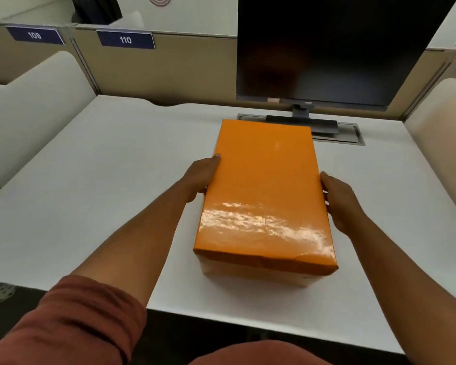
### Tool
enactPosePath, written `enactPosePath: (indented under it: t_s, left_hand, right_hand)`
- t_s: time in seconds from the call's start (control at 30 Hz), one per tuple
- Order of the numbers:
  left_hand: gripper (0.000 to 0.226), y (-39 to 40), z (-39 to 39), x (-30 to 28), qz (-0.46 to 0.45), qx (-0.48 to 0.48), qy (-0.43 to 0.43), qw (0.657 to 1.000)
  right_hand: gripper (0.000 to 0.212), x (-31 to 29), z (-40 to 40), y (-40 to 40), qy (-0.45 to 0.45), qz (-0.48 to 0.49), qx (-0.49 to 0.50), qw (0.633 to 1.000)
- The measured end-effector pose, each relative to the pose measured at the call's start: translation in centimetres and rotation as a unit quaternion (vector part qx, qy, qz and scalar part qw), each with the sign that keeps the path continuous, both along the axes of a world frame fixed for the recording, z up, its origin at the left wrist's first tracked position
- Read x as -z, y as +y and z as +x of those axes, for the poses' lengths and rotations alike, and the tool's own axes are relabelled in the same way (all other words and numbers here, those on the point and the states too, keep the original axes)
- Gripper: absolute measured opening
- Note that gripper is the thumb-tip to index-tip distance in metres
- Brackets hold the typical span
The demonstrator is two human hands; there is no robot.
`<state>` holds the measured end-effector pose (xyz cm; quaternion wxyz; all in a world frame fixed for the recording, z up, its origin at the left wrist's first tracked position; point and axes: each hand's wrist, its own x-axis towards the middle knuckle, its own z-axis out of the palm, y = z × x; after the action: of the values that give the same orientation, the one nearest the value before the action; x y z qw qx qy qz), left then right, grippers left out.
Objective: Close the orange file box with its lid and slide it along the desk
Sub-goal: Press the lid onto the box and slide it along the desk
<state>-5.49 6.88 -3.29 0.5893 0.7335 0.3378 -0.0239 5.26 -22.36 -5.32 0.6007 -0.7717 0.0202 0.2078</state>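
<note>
With the lid (pixel 263 191) seated on the box (pixel 253 272) mid-bench (pixel 90 180), my left hand (pixel 203 175) and right hand (pixel 337 201) clasp its long sides; I'd press evenly and slide flat, clear of the monitor (pixel 327 48)

A white desk (pixel 103 164) with a notched rear edge fills the cubicle. A dark, switched-off monitor (pixel 327 48) stands at the rear, forward of the right hand, its base (pixel 302 122) on a grey cable tray (pixel 350 134). Beige partition panels (pixel 169 72) run behind, bearing blue labels 109 (pixel 34 35) and 110 (pixel 126 40), forward and left of the left hand. Rounded cream side dividers (pixel 37 106) flank the desk. Lighting is soft and even.
</note>
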Motion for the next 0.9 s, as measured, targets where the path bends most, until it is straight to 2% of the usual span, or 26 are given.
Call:
enactPosePath:
  t_s: [0.07, 0.23, 0.4, 0.63, 0.73, 0.9]
  left_hand:
    - [0.062, -0.6, -1.7, 0.1, -0.012, -0.003, 0.002, 1.000]
    - [0.061, -2.0, -5.6, 0.2, -0.023, 0.011, -0.007, 1.000]
    - [0.067, -2.7, -9.1, 1.0, -0.052, 0.014, 0.005, 0.999]
    - [0.077, -2.1, -11.0, 1.1, -0.119, 0.091, 0.098, 0.984]
    - [0.080, -1.3, -10.6, 0.6, -0.126, 0.074, 0.094, 0.985]
    - [0.078, 0.7, -9.2, -1.0, -0.086, 0.010, 0.055, 0.995]
  right_hand:
    - [0.044, -0.1, -1.6, -0.3, 0.001, 0.003, 0.004, 1.000]
    - [0.058, -1.3, -4.8, -1.0, 0.006, -0.007, 0.008, 1.000]
    - [0.050, -1.2, -7.6, -2.2, 0.007, 0.010, 0.014, 1.000]
    - [0.060, -0.5, -9.1, -3.0, 0.057, 0.015, -0.007, 0.998]
    - [0.058, -0.8, -8.4, -2.5, 0.036, 0.014, -0.035, 0.999]
    - [0.062, -1.2, -6.4, 0.1, 0.017, 0.021, -0.056, 0.998]
